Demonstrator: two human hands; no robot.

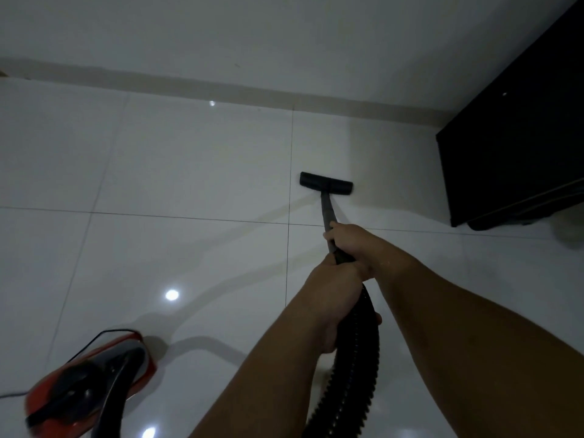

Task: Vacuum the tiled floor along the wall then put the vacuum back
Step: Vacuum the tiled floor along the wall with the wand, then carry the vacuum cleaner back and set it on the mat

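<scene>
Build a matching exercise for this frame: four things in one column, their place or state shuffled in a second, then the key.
Things:
1. floor nozzle
2. vacuum body
3. dark cabinet
4. ribbed hose

Places or states:
A. red, low on the left of the view
B. stands against the wall on the right
C. hangs below the two hands gripping the wand
D. flat on a tile, short of the skirting

Pairs: 1-D, 2-A, 3-B, 4-C
</scene>
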